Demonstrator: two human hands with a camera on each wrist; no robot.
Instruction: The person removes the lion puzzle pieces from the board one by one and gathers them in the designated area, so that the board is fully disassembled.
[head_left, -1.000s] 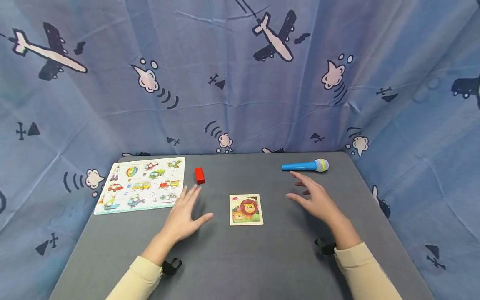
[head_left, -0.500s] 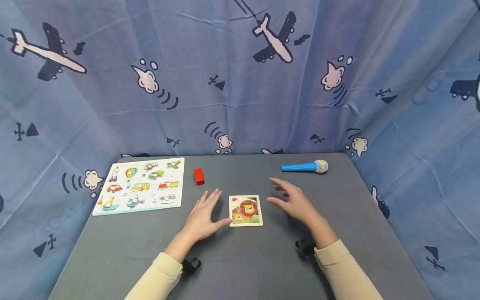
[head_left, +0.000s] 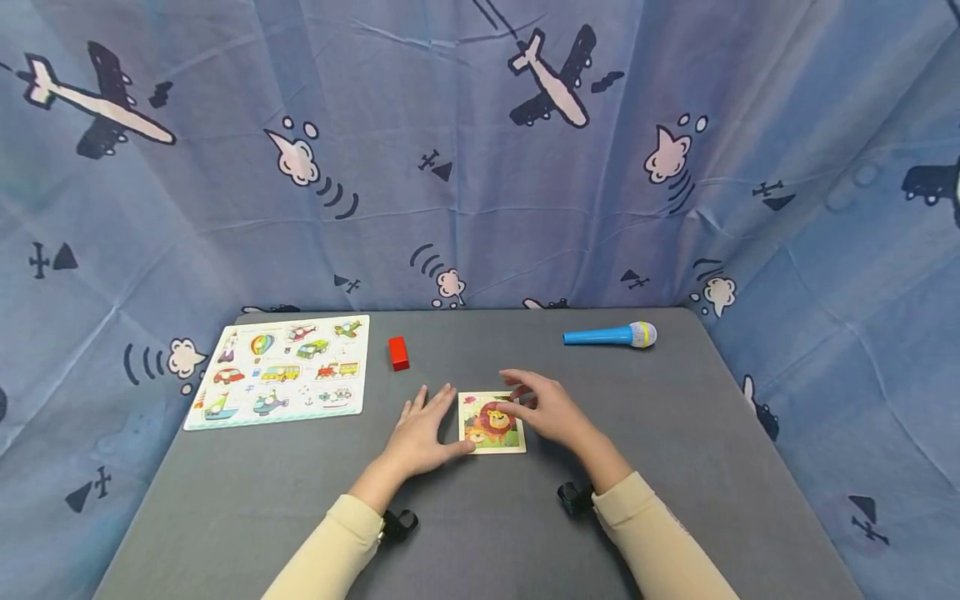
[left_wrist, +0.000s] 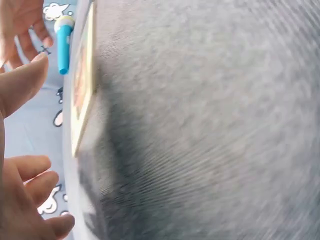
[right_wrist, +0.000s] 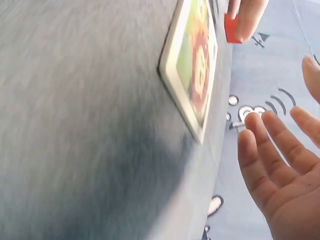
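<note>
On the grey table lies a small square lion picture puzzle (head_left: 491, 429) with a pale frame. My left hand (head_left: 422, 442) is at its left side, fingers spread, the thumb over the lower left corner. From the right my right hand (head_left: 551, 410) hovers over the upper right part, fingers bent loosely and thumb apart. In the left wrist view the puzzle (left_wrist: 84, 82) shows edge-on, apart from the fingers. The right wrist view shows the puzzle (right_wrist: 195, 62) flat on the cloth, with a gap between it and my right hand (right_wrist: 287, 170). Neither hand holds anything.
A white vehicle picture board (head_left: 281, 371) lies at the left. Behind the left hand sits a red block (head_left: 398, 353). A blue toy microphone (head_left: 609, 334) rests near the back right edge. A blue patterned curtain (head_left: 480, 167) hangs behind and beside the table.
Both hands have come inward to the lion puzzle, the left moving right and the right moving left and slightly down. The puzzle, block, board and microphone have stayed in place.
</note>
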